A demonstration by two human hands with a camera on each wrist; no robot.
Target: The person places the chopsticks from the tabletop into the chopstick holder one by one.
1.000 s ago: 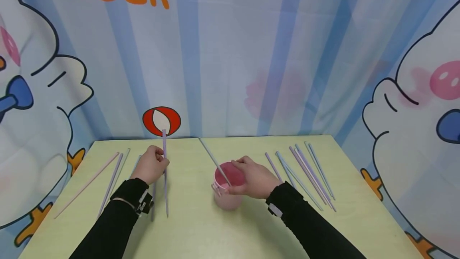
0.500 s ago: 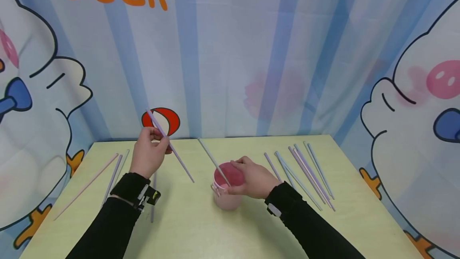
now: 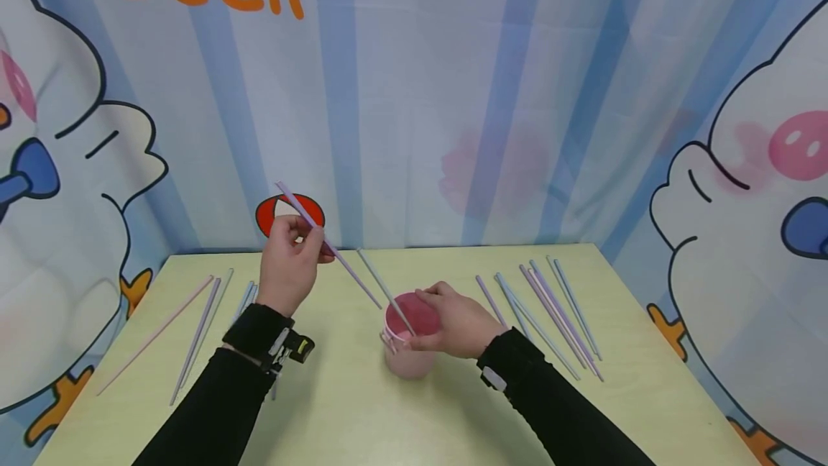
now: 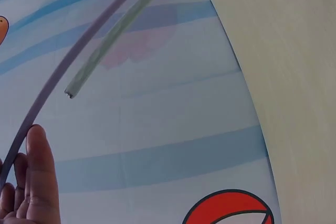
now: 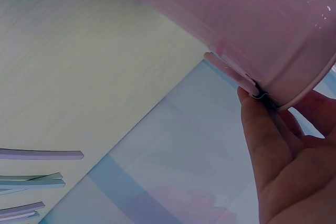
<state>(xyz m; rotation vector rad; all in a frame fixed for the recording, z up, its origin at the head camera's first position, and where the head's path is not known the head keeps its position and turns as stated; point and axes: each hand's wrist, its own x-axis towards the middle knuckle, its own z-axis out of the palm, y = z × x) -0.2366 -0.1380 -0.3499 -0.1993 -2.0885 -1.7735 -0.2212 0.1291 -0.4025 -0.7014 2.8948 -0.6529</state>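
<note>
My left hand pinches a lilac straw between thumb and fingers, above the table. The straw slants down to the right, its lower end close to the pink cup. My right hand grips the cup at its rim, thumb on the near side. One pale grey-green straw stands tilted in the cup, leaning left; in the left wrist view its upper end lies beside the lilac straw. The right wrist view shows the cup's wall and a small pink side piece by the fingers.
On the pale yellow table, several lilac and blue straws lie to the right. A pink straw, a lilac straw and others lie left, some partly under my left arm. A striped curtain hangs behind the table.
My left hand has lifted the lilac straw from the table, tilted it and carried it right towards the cup. The right hand and the cup have stayed in place.
</note>
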